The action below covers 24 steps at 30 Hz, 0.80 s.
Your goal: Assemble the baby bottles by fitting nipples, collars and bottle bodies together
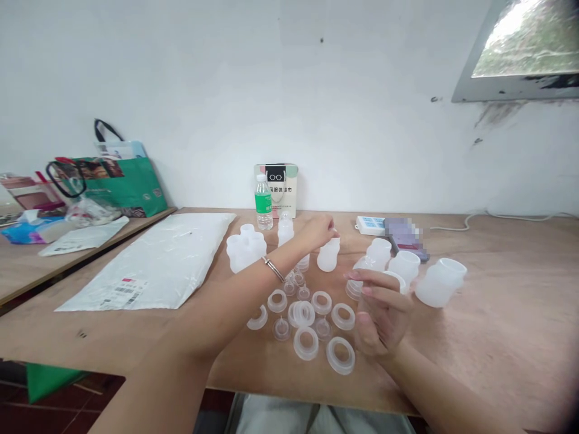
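My left hand (322, 234) reaches forward across the table, its fingers closed at the top of a small frosted white bottle (328, 255). My right hand (384, 313) is raised nearer the table edge, palm turned inward, with fingers curved and thumb apart; I make out nothing held in it. Several translucent collar rings (306, 343) and clear nipple-like pieces (281, 328) lie between my forearms. Several frosted bottles (440, 282) stand just beyond and right of my right hand, partly hidden by it. Left of my left wrist are a white cluster of bottles (246, 250) and a bottle with a clear top (285, 229).
A large white plastic mailer (158, 259) covers the table's left part. Against the wall stand a water bottle (263, 205) and a paper bag (289, 190). A white power strip (371, 225) and a phone-like item (407, 238) lie at back right. A green bag (131, 181) sits far left.
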{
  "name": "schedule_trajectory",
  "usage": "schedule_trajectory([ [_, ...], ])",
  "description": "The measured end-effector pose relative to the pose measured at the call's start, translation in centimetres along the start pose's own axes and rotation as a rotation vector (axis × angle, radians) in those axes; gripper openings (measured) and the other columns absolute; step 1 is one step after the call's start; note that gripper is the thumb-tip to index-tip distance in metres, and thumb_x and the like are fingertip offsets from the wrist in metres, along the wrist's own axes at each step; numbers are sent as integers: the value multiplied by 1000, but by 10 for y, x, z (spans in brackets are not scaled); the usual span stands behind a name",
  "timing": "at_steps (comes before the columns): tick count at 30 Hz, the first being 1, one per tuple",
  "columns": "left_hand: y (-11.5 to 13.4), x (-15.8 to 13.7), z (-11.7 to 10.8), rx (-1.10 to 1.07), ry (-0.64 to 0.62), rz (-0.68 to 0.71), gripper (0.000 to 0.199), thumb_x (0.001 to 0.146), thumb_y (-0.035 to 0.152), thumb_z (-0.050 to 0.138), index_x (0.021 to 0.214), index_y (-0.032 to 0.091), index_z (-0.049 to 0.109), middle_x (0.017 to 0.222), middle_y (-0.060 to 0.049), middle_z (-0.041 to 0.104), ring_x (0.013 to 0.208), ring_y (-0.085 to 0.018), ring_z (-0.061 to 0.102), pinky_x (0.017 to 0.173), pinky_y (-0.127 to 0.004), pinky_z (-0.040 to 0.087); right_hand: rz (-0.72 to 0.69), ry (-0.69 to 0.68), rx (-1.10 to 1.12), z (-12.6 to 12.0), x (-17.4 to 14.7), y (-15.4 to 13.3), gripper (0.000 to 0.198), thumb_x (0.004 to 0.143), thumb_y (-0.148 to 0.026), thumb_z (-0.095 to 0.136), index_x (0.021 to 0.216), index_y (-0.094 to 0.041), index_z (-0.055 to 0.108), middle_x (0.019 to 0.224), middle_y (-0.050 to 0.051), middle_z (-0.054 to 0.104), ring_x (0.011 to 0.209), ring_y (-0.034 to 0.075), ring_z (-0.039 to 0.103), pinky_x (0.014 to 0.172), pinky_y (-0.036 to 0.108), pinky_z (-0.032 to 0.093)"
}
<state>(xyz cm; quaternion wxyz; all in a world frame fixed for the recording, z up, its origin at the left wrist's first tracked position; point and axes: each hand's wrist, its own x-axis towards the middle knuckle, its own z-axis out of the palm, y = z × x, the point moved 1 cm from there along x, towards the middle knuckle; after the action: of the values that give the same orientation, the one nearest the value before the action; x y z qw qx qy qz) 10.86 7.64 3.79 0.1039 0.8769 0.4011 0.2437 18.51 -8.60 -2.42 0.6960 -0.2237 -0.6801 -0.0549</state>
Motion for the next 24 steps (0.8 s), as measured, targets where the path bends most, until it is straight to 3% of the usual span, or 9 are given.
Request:
schedule_trajectory([
  [3, 5, -8, -13, -25, 39, -10, 37, 78, 36, 65, 103, 10, 59, 103, -12, 68, 93, -20, 63, 79, -30, 49, -29, 13, 50, 2, 3, -2, 26, 85, -21, 46, 110, -26, 50, 98, 8, 57, 88, 24, 57, 71, 44, 51],
  [7, 9, -35, -39, -97, 232, 90, 32, 84, 39, 56, 103, 13, 58, 105, -11, 67, 97, -20, 62, 85, -32, 49, 156, -72, 69, 7, 4, 3, 21, 87, -17, 46, 107, -24, 51, 99, 7, 57, 93, 22, 56, 81, 43, 48],
  [9, 7, -54, -48, -95, 316, 147, 25, 87, 34, 52, 100, 13, 59, 100, -10, 68, 94, -19, 62, 84, -32, 49, 275, -182, 10, 10, 3, 8, 16, 88, -17, 47, 102, -23, 52, 93, 5, 58, 89, 20, 57, 80, 38, 49],
  [12, -3, -83, -52, -55, 350, 224, 20, 89, 29, 48, 95, 13, 60, 93, -8, 67, 86, -17, 61, 79, -31, 47, 457, -459, -117, 16, 1, 17, 12, 90, -20, 48, 98, -22, 56, 88, 4, 63, 82, 18, 60, 75, 33, 49],
  [15, -19, -108, -50, -154, 153, 213, 23, 89, 33, 48, 84, 15, 61, 78, -3, 64, 73, -13, 58, 68, -26, 45, 564, -679, -231, 22, -3, 27, 17, 88, -20, 49, 101, -20, 61, 97, 7, 67, 89, 21, 62, 79, 35, 49],
  [17, -31, -119, -48, -319, -109, 143, 27, 88, 39, 49, 82, 15, 61, 74, -1, 63, 68, -11, 56, 63, -24, 44, 588, -784, -286, 26, -8, 35, 20, 86, -20, 52, 103, -18, 63, 103, 10, 68, 96, 24, 62, 83, 37, 47],
  [20, -44, -129, -48, -476, -454, 94, 28, 84, 40, 55, 91, 15, 63, 85, -3, 66, 74, -12, 58, 65, -24, 44, 609, -874, -302, 31, -14, 42, 15, 83, -21, 57, 93, -16, 66, 95, 10, 70, 91, 26, 64, 80, 37, 47],
  [24, -49, -135, -51, -397, -595, 34, 26, 78, 37, 62, 93, 15, 62, 88, -4, 66, 78, -14, 59, 68, -25, 44, 625, -838, -274, 32, -16, 44, 11, 83, -20, 55, 85, -18, 65, 87, 6, 70, 81, 21, 64, 73, 32, 48],
])
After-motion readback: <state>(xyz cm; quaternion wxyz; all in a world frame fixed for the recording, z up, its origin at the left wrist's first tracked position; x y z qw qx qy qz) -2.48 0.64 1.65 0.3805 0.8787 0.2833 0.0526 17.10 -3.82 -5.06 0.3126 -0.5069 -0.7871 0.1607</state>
